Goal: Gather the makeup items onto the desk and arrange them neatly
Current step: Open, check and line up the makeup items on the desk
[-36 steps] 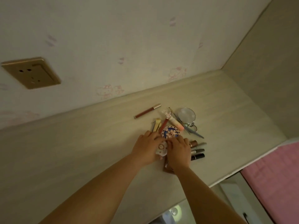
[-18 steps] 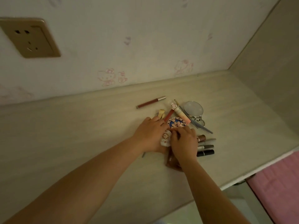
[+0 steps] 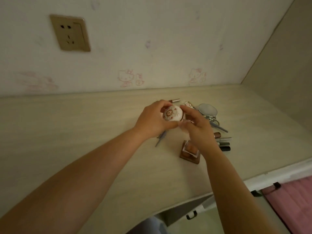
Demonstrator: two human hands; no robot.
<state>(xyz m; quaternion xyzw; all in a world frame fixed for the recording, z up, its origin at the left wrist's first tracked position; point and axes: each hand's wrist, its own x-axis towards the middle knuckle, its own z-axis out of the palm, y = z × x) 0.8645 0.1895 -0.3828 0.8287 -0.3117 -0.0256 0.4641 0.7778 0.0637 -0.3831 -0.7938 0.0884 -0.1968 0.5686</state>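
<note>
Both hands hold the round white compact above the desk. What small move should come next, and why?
Probably lower the round white compact onto bare desk left of the pile. The left hand and right hand hold it lifted, while the tubes and mirror crowd the right side.

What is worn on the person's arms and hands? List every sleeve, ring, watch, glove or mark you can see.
Nothing is worn. The left hand and right hand are bare, with no gloves, rings or bracelets visible, and both wrists lack a watch or band. Both forearms are uncovered up to the frame edge, so no sleeve shows. No tattoos or marks are visible in the dim light.
</note>
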